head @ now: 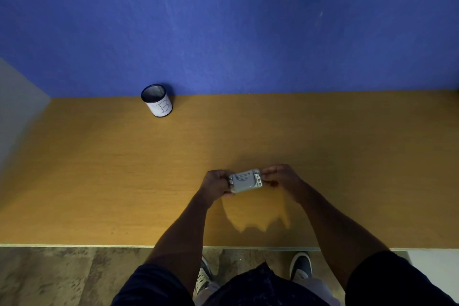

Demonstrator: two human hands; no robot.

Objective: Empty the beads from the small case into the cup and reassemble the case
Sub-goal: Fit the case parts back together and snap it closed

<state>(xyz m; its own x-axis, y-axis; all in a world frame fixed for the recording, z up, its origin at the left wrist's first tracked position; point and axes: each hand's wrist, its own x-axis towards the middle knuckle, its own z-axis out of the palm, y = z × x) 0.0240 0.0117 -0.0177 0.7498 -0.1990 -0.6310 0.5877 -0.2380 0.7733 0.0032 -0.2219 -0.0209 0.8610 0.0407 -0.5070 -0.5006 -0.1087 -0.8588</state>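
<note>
A small grey rectangular case (245, 180) is held just above the wooden table (124, 169), near its front edge and right of centre. My left hand (215, 184) grips its left end and my right hand (280, 176) grips its right end. The case looks closed, its lid side facing up; no beads are visible. A mesh cup (157, 100) with a white label marked "B" stands upright at the back of the table, far to the upper left of my hands, against the blue wall.
The blue wall (248, 20) rises behind the table. A grey side panel (15, 112) borders the table on the left. Below the front edge are the floor and my shoes (301, 266).
</note>
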